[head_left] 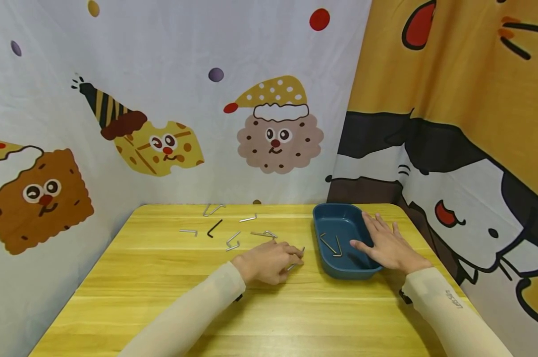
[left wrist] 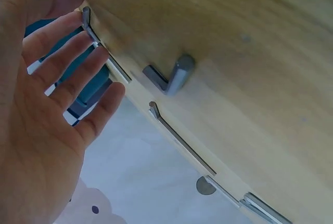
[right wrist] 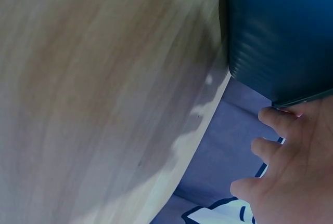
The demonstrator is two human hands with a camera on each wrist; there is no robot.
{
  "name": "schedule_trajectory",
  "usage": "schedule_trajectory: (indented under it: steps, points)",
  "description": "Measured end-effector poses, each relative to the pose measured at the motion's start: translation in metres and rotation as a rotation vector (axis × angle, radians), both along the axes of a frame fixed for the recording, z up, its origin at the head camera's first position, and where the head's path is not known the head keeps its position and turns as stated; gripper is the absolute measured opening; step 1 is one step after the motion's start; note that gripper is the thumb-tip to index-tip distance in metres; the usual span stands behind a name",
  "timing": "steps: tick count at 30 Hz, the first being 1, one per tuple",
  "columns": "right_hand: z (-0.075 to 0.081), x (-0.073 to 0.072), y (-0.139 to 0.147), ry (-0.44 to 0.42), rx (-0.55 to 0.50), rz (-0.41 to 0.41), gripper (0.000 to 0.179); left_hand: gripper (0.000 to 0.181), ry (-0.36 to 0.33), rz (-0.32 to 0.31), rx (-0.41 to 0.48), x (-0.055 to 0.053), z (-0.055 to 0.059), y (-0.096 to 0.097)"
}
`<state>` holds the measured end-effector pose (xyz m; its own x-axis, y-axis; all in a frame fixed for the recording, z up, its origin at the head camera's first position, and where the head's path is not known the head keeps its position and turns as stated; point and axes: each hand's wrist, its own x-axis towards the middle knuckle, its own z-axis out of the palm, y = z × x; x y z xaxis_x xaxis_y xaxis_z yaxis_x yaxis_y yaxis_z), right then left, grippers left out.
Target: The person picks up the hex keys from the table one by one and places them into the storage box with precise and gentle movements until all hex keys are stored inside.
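My left hand (head_left: 269,260) is over a silver hex key (head_left: 290,267) on the table, fingertips at it. In the left wrist view its fingers (left wrist: 62,73) look loosely extended, with thumb and index tips close by one hex key (left wrist: 119,70). No firm pinch is visible. My right hand (head_left: 391,248) lies across the right rim of a blue tray (head_left: 349,273), fingers spread and fairly straight, thumb reaching over the inside. Two hex keys (head_left: 338,248) lie in the tray. The right wrist view shows the fingers (right wrist: 270,151) beside the tray's outer wall.
Several silver hex keys (head_left: 247,218) and a black hex key (head_left: 214,229) lie scattered toward the back of the wooden table (head_left: 162,277), left of the tray. Cartoon-printed curtains (head_left: 184,49) hang behind the table and along its right side.
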<state>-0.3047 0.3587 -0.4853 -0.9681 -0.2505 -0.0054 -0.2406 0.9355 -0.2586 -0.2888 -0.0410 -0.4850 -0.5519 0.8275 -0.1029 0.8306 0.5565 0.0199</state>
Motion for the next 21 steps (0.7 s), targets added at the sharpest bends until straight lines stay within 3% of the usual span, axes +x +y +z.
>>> schedule_trajectory:
  steps: [6,13,21]
  points:
    - [-0.0002,-0.0002,-0.0008,-0.003,0.002,0.001,0.116,0.053,0.0,0.005,0.003,-0.0014,0.0011,-0.0012]
    - [0.0004,-0.0004,-0.0004,-0.002,0.004,0.004,0.116,0.045,0.031,-0.037,0.016,-0.0037,0.0024,-0.0031]
    - [0.0001,-0.0006,0.0002,-0.002,0.003,0.003,0.116,0.042,0.036,-0.013,0.023,-0.0037,0.0023,-0.0061]
